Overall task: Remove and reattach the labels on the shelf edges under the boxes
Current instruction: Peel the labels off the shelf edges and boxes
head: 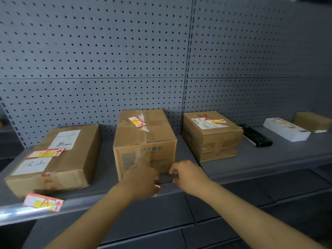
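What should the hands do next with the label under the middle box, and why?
Probably press the label flat onto the shelf edge. Only its red corner shows beside the left hand, under the middle box; the right hand hovers close, fingers curled. Whether it is stuck is hidden.

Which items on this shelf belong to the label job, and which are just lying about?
Job: A label; label under the left hand; shelf edge; left box, middle box, right box.
Lying about: black bar; white box; far box.

Single head-worn wide-angle view, looking forward and slightly down, close to the shelf (251, 159) front edge, facing pegboard (89, 51)
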The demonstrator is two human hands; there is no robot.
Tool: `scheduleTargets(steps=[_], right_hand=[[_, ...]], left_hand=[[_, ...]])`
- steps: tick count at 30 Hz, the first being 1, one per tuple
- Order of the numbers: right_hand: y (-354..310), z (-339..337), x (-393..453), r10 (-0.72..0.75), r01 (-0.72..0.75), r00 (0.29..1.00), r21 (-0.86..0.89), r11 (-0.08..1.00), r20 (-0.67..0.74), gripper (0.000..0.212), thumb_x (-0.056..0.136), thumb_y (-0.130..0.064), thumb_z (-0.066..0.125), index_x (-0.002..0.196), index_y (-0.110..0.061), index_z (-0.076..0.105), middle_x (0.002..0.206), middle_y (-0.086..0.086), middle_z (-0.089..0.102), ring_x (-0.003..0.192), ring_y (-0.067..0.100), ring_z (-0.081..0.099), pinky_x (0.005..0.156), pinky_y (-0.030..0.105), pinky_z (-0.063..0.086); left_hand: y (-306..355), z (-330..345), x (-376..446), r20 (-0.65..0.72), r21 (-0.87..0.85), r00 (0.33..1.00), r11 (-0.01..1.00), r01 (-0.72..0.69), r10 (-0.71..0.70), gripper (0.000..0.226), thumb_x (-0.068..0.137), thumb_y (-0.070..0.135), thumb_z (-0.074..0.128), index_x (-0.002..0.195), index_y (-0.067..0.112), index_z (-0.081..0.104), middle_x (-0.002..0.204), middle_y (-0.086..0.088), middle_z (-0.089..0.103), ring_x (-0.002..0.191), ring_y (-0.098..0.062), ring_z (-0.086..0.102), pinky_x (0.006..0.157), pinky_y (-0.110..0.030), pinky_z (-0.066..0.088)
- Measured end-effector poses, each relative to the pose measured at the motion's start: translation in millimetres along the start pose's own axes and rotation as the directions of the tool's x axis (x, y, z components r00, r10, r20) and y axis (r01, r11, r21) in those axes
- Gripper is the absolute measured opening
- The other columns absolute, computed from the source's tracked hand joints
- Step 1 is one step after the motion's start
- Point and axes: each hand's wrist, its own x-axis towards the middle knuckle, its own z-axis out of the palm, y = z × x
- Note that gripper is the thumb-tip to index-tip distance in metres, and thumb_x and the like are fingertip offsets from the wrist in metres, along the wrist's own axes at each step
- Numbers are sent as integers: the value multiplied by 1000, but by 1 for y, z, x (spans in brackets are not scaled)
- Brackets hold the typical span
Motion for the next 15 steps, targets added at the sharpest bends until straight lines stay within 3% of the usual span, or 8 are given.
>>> scheduleTargets(steps=[3,6,9,15], right_hand=[[13,-13,-11,71,-70,997,5,998,-8,27,88,-17,63,114,-20,62,124,5,59,113,21,56,89,34,51],[33,-31,-24,126,-125,991,27,992,-40,26,87,-17,64,113,-21,63,123,5,61,112,22,58,90,38,52],[56,-56,-32,149,-145,985,45,988,-88,24,85,-17,65,109,-20,66,116,5,65,105,23,60,85,34,53],[109,-106,-27,163,-155,973,63,986,-162,18,83,-15,66,100,-22,68,111,3,67,100,22,61,87,34,53]], left_hand=[[22,-8,15,-47,63,998,997,-47,50,32,88,31,52,115,17,62,118,-4,66,110,-23,60,93,-38,50],[47,-17,30,-26,-7,994,994,-108,108,34,90,27,54,123,20,57,124,-3,62,113,-22,59,95,-38,49],[68,-28,49,-18,-36,982,982,-186,186,42,88,25,58,129,21,53,128,-3,60,117,-20,56,96,-39,49],[112,-60,93,-100,-62,982,985,-164,157,33,85,30,62,117,23,60,115,0,65,102,-20,62,89,-41,53]])
